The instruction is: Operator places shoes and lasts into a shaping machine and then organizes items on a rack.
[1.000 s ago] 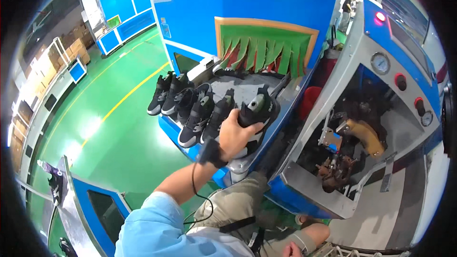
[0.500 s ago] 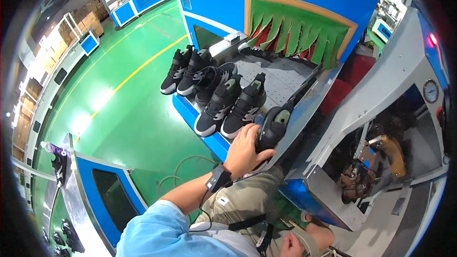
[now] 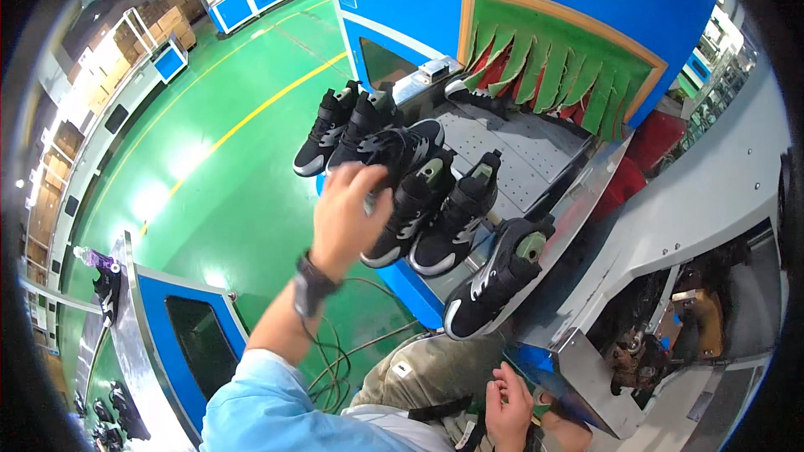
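Observation:
My left hand [image 3: 347, 216] reaches over the row of black sneakers, fingers bent and thumb apart, with nothing visible in its grasp. Its fingertips overlap a sneaker lying tilted [image 3: 402, 144] in the row; whether they touch it I cannot tell. Beside the hand stand two upright black sneakers with grey toes, a nearer one [image 3: 409, 218] partly hidden by the hand and another [image 3: 459, 219] to its right. At the row's near right end, a single sneaker [image 3: 500, 280] stands by itself. My right hand [image 3: 508, 408] is over my lap, loosely curled, fingers apart and holding nothing visible.
Two more sneakers [image 3: 328, 130] stand at the row's left end. Behind lies a perforated metal plate [image 3: 511, 151], leading to a blue machine's opening hung with green strips [image 3: 557, 67]. A grey machine [image 3: 670, 226] stands at right; loose cables [image 3: 335, 360] lie on the green floor.
My left hand has let go of the rightmost sneaker, which now stands on its own, and has moved left to the tilted one. The right hand has risen further into view.

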Demonstrator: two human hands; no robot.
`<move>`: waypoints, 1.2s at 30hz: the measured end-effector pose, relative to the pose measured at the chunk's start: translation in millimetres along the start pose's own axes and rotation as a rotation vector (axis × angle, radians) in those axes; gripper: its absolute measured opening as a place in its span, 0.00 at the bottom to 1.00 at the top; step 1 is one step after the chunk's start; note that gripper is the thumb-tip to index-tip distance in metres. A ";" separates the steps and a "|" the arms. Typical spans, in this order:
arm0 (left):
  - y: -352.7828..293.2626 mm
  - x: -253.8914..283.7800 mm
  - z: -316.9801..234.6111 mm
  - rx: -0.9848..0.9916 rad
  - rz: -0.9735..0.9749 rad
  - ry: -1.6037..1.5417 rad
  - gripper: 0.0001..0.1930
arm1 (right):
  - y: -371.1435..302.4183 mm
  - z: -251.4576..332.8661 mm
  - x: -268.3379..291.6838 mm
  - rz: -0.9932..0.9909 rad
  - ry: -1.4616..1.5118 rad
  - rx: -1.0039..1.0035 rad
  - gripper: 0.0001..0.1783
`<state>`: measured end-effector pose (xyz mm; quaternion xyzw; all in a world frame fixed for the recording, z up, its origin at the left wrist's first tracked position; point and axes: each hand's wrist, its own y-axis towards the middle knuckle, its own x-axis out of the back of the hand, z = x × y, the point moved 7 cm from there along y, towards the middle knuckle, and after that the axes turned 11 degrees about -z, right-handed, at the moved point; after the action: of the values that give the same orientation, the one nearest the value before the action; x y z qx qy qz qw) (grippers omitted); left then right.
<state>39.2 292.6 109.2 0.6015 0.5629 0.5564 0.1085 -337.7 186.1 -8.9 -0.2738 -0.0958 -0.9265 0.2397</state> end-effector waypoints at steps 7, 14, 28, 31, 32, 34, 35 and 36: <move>17.3 -34.9 74.2 -0.005 0.483 0.104 0.18 | -14.6 -1.9 1.0 0.083 -0.043 0.254 0.15; -0.6 93.7 -11.6 0.063 0.253 -0.003 0.20 | -43.9 -31.4 -4.3 0.101 0.052 0.061 0.16; -159.6 144.4 -142.9 0.265 0.475 -0.963 0.16 | -98.2 75.8 -20.3 0.741 1.658 -0.744 0.35; -177.8 123.2 -149.3 0.474 0.450 -0.845 0.14 | -117.3 58.3 -23.2 0.633 1.521 -0.930 0.34; -176.5 115.8 -152.2 0.476 0.422 -0.861 0.13 | -125.9 61.0 -26.3 0.748 1.625 -1.001 0.34; -182.9 107.6 -145.3 0.606 0.554 -0.800 0.13 | -138.8 62.7 -29.5 0.863 1.720 -1.082 0.34; -192.0 101.0 -139.9 0.725 0.678 -0.730 0.14 | -144.4 62.5 -31.7 0.882 1.731 -1.113 0.34; -187.0 101.0 -137.6 0.670 0.600 -0.735 0.16 | -149.5 60.8 -34.4 0.904 1.741 -1.148 0.35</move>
<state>-199.3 369.1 72.0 0.8899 0.4387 0.1088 -0.0619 -358.6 347.9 15.7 0.3840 0.6495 -0.5375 0.3764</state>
